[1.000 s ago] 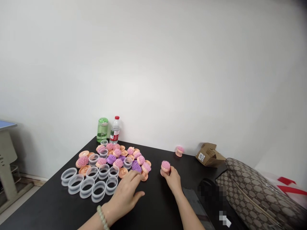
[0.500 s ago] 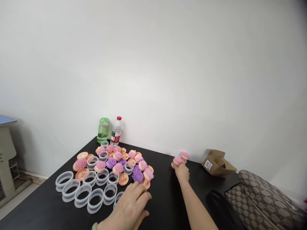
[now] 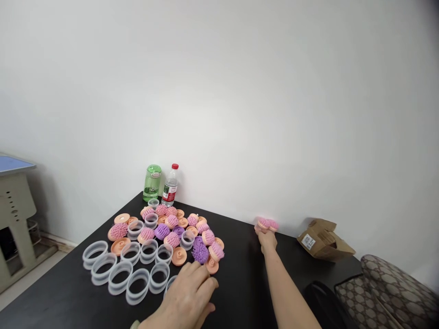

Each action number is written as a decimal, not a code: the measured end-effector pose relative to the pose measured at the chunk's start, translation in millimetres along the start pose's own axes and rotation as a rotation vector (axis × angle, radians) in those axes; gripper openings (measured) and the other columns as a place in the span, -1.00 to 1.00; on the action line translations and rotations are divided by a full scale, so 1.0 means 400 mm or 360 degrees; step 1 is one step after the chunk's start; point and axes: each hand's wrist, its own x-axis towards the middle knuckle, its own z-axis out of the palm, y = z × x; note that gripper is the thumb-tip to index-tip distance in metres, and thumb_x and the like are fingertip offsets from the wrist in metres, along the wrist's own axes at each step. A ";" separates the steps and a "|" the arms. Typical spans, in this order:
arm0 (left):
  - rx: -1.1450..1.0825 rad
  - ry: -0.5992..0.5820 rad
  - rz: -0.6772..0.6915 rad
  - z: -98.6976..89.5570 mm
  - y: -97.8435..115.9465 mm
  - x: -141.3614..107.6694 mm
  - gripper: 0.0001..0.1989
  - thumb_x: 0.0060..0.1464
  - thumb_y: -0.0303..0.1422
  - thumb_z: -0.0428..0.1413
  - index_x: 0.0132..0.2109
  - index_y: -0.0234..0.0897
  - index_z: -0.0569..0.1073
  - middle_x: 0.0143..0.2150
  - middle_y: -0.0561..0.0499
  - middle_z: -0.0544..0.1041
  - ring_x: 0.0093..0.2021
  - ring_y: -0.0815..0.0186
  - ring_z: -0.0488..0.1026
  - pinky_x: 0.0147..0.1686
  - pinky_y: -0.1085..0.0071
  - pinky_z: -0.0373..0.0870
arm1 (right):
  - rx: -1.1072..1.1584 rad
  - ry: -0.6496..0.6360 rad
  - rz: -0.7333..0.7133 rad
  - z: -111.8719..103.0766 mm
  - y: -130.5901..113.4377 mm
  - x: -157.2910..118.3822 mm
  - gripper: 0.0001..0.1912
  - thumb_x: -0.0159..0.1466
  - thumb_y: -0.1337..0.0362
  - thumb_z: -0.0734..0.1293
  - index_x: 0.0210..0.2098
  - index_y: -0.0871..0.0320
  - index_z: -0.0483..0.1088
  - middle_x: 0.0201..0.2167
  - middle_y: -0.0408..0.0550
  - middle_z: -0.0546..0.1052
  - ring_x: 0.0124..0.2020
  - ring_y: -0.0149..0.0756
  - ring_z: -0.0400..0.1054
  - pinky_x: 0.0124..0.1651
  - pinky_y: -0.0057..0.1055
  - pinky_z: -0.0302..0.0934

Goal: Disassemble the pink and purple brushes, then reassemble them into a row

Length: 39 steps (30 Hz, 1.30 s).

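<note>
My right hand [image 3: 268, 240] reaches to the wall side of the black table, its fingers closed around a pink-bristled scalp brush [image 3: 262, 223] with a peach base. Right beside it stands a second pink scalp brush [image 3: 273, 225]. My left hand [image 3: 192, 290] hovers at the front with loosely bent fingers and the thumb apart; I see nothing in it, though its palm is hidden. Partly under that hand is a clear plastic ring [image 3: 169, 285]. Just beyond its fingers lie a purple bristle head [image 3: 200, 252] and a peach disc [image 3: 211, 265].
Several clear rings [image 3: 137, 286], pink bristle heads [image 3: 119, 231] and peach discs [image 3: 179, 257] cover the table's left half. Behind them stand a green bottle [image 3: 152, 183] and a red-capped water bottle [image 3: 170, 186]. A brown carton [image 3: 325, 240] and a patterned bag [image 3: 394, 288] are at the right.
My right hand has pushed its scalp brush toward the wall, and the two brushes now stand side by side. The view has shifted slightly; my left hand has hardly moved.
</note>
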 end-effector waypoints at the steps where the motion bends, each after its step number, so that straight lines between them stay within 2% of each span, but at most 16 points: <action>1: -0.0019 -0.0024 -0.0030 -0.005 0.003 -0.001 -0.66 -0.06 -0.58 0.12 -0.11 -0.23 0.33 -0.19 -0.09 0.46 -0.25 0.13 0.37 -0.31 0.24 0.35 | 0.0016 -0.0039 0.0038 0.001 -0.001 -0.007 -0.65 0.36 0.18 0.33 0.09 0.17 0.35 0.06 0.02 0.45 -0.04 -0.17 0.44 -0.03 -0.12 0.39; 4: -0.0069 -0.0093 -0.0141 -0.024 0.010 0.001 -0.65 0.00 -0.61 0.09 -0.07 -0.22 0.32 -0.15 -0.08 0.46 -0.20 0.12 0.38 -0.23 0.21 0.38 | 0.0089 -0.0127 0.0091 0.006 -0.014 -0.042 -0.65 0.36 0.18 0.33 0.10 0.17 0.35 0.07 0.03 0.45 -0.03 -0.16 0.43 -0.02 -0.11 0.39; 6: -0.0074 -0.0086 -0.0214 -0.034 0.012 0.003 -0.66 0.02 -0.61 0.08 -0.06 -0.21 0.32 -0.15 -0.08 0.45 -0.18 0.12 0.39 -0.19 0.20 0.39 | 0.0175 -0.0165 0.0003 0.008 -0.032 -0.081 -0.64 0.36 0.18 0.33 0.10 0.17 0.34 0.08 0.03 0.44 -0.02 -0.16 0.43 -0.01 -0.09 0.38; 9: -0.0056 -0.0010 -0.0325 -0.042 0.004 0.008 -0.70 0.03 -0.61 0.09 -0.11 -0.21 0.33 -0.16 -0.07 0.45 -0.16 0.10 0.39 -0.17 0.18 0.38 | 0.0346 -0.0296 -0.0281 0.008 -0.065 -0.171 -0.71 0.36 0.18 0.31 0.00 0.20 0.41 0.01 0.03 0.51 -0.02 -0.16 0.44 0.03 -0.13 0.35; 12: -0.0011 0.0081 -0.0449 -0.045 -0.014 0.010 -0.78 0.06 -0.59 0.06 -0.17 -0.21 0.33 -0.20 -0.06 0.44 -0.19 0.11 0.39 -0.21 0.21 0.36 | 0.0483 -0.0491 -0.0611 0.006 -0.096 -0.283 -0.72 0.32 0.11 0.28 -0.14 0.16 0.49 -0.12 0.02 0.60 -0.03 -0.12 0.48 0.03 -0.29 0.34; 14: 0.0022 0.0140 -0.0505 -0.047 -0.029 0.010 -0.83 0.09 -0.58 0.04 -0.20 -0.22 0.33 -0.23 -0.06 0.43 -0.22 0.12 0.39 -0.24 0.24 0.35 | 0.0526 -0.0578 -0.0786 0.006 -0.110 -0.354 -0.66 0.26 0.07 0.30 -0.10 0.15 0.50 -0.08 0.03 0.59 -0.02 -0.09 0.47 0.01 -0.27 0.34; 16: 0.0041 0.0186 -0.0554 -0.052 -0.045 0.010 -0.86 0.11 -0.56 0.02 -0.22 -0.23 0.33 -0.25 -0.05 0.43 -0.23 0.14 0.38 -0.25 0.26 0.33 | 0.0553 -0.0632 -0.0925 0.005 -0.120 -0.410 -0.61 0.21 0.06 0.32 -0.05 0.12 0.49 0.00 0.03 0.56 0.03 -0.07 0.44 0.07 -0.21 0.30; 19: 0.0025 0.0177 -0.0671 -0.065 -0.064 0.014 -0.89 0.12 -0.53 0.04 -0.22 -0.24 0.34 -0.26 -0.03 0.43 -0.23 0.17 0.38 -0.24 0.29 0.31 | 0.0580 -0.0641 -0.1023 0.003 -0.125 -0.463 -0.58 0.19 0.09 0.32 0.00 0.10 0.47 0.09 0.04 0.51 0.10 -0.02 0.37 0.18 -0.12 0.18; 21: -0.0006 0.0070 -0.0777 -0.078 -0.073 0.018 -0.92 0.12 -0.50 0.09 -0.25 -0.24 0.36 -0.28 0.00 0.45 -0.24 0.20 0.39 -0.24 0.32 0.29 | 0.0592 -0.0628 -0.1020 -0.002 -0.124 -0.482 -0.62 0.16 0.14 0.33 -0.05 0.10 0.46 0.05 0.05 0.53 0.08 -0.01 0.37 0.17 -0.10 0.18; 24: -0.0117 -0.0251 -0.0837 -0.100 -0.082 0.021 -0.87 0.09 -0.33 0.20 -0.31 -0.24 0.39 -0.32 0.03 0.48 -0.28 0.22 0.42 -0.30 0.36 0.26 | 0.0623 -0.0621 -0.0973 -0.011 -0.117 -0.503 -0.73 0.07 0.23 0.36 -0.20 0.07 0.44 -0.14 -0.02 0.57 -0.06 -0.03 0.43 0.03 -0.15 0.25; 27: -0.0188 -0.0603 -0.0675 -0.114 -0.088 0.017 -0.65 -0.10 -0.15 0.34 -0.26 -0.24 0.44 -0.24 0.01 0.51 -0.21 0.17 0.44 -0.26 0.36 0.27 | 0.0695 -0.0612 -0.0885 -0.017 -0.106 -0.519 -0.77 0.02 0.24 0.38 -0.29 0.04 0.38 -0.28 -0.09 0.57 -0.20 -0.07 0.47 -0.13 -0.22 0.29; 29: -0.0127 -0.0813 -0.0502 -0.115 -0.091 0.012 -0.48 -0.27 -0.16 0.42 -0.15 -0.24 0.47 -0.13 -0.05 0.50 -0.10 0.07 0.42 -0.17 0.31 0.30 | 0.0769 -0.0584 -0.0803 -0.019 -0.096 -0.522 -0.77 0.01 0.22 0.41 -0.32 0.04 0.36 -0.32 -0.10 0.57 -0.24 -0.08 0.48 -0.17 -0.23 0.29; 31: -0.0007 -0.0966 -0.0397 -0.112 -0.092 0.006 -0.39 -0.34 -0.24 0.46 -0.08 -0.26 0.47 -0.06 -0.11 0.47 0.00 -0.02 0.37 -0.10 0.25 0.30 | 0.0869 -0.0546 -0.0712 -0.020 -0.087 -0.518 -0.73 0.02 0.17 0.43 -0.30 0.04 0.35 -0.32 -0.09 0.56 -0.25 -0.09 0.48 -0.16 -0.22 0.30; 35: 0.0132 -0.1051 -0.0438 -0.111 -0.091 0.006 -0.48 -0.30 -0.38 0.45 -0.13 -0.29 0.49 -0.05 -0.15 0.46 0.00 -0.04 0.37 -0.09 0.21 0.30 | 0.1146 -0.0539 -0.0567 -0.034 -0.076 -0.507 -0.57 0.08 0.01 0.41 -0.16 0.08 0.29 -0.23 0.00 0.58 -0.22 -0.11 0.51 -0.12 -0.20 0.37; 37: 0.0011 -0.0950 -0.0493 -0.117 -0.087 0.012 -0.52 -0.27 -0.39 0.43 -0.14 -0.28 0.48 -0.07 -0.12 0.47 -0.02 0.01 0.38 -0.10 0.23 0.29 | 0.1264 -0.0586 -0.0534 -0.051 -0.077 -0.509 -0.52 0.13 -0.06 0.37 -0.11 0.10 0.26 -0.25 0.02 0.58 -0.25 -0.14 0.53 -0.15 -0.21 0.40; 39: -0.0233 -0.0757 -0.0590 -0.122 -0.081 0.019 -0.56 -0.20 -0.37 0.40 -0.13 -0.25 0.47 -0.11 -0.05 0.48 -0.08 0.10 0.40 -0.14 0.28 0.28 | 0.1438 -0.0670 -0.0484 -0.073 -0.083 -0.518 -0.51 0.16 -0.08 0.38 -0.10 0.12 0.27 -0.34 -0.02 0.58 -0.30 -0.15 0.52 -0.18 -0.22 0.41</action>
